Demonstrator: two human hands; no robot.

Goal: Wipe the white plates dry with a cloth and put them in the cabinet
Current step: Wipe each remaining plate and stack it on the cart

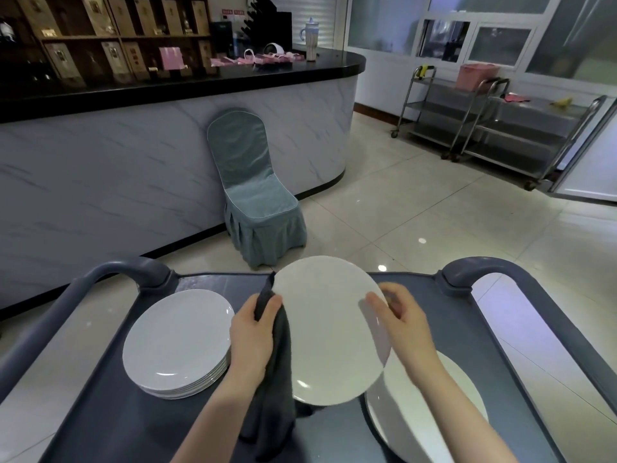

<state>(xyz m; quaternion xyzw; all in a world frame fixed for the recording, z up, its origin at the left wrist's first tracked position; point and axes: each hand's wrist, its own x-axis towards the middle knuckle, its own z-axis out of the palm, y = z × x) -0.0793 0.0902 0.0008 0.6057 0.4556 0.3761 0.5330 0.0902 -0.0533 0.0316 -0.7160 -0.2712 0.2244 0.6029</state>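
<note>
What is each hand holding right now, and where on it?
Left hand grips the grey cloth against the white plate's left rim; right hand pinches its right rim.

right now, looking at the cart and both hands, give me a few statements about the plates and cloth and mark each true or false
1. The left hand holds a dark grey cloth against the edge of the raised plate. True.
2. The right hand is empty and resting on the cart. False: its fingers grip the raised plate's right edge.
3. A stack of white plates sits on the left of the cart. True.
4. The raised plate lies flat on the stack. False: it is held up between both hands, apart from the stack.
5. The covered chair stands on top of the counter. False: it stands on the floor against the counter's front.
</note>
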